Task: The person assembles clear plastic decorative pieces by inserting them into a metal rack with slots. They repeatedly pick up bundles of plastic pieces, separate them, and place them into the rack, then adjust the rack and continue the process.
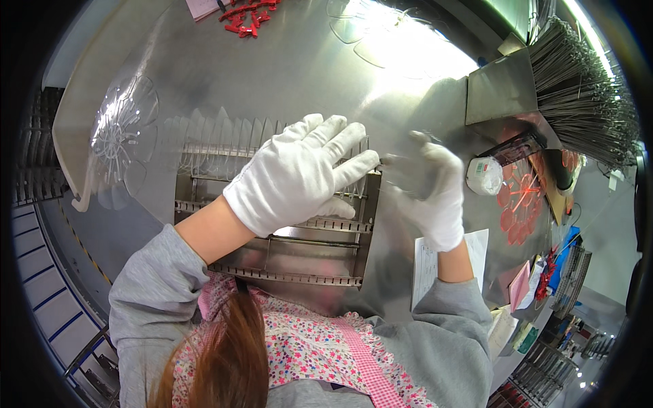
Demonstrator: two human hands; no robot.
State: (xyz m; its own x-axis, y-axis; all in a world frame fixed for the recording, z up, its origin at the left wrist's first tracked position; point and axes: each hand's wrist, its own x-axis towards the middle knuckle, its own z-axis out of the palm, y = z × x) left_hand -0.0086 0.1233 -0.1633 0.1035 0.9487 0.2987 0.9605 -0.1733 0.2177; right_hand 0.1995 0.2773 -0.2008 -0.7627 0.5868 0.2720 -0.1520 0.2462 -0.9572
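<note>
My left hand, in a white glove, lies palm down over a slotted metal rack, its fingers stretched out and spread. A row of thin clear plastic pieces stands upright in the rack's far slots. Part of that row is hidden under the hand. To the right of the rack my right hand, also in a white glove, is raised and smeared by motion. Its fingertips blur into the grey table, so whether it holds anything does not show.
Clear petal-shaped plastic discs sit left on the metal table. Red clips lie at the far edge. On the right are a white roll, a red flower-shaped piece, a paper sheet and a metal bin of thin wires.
</note>
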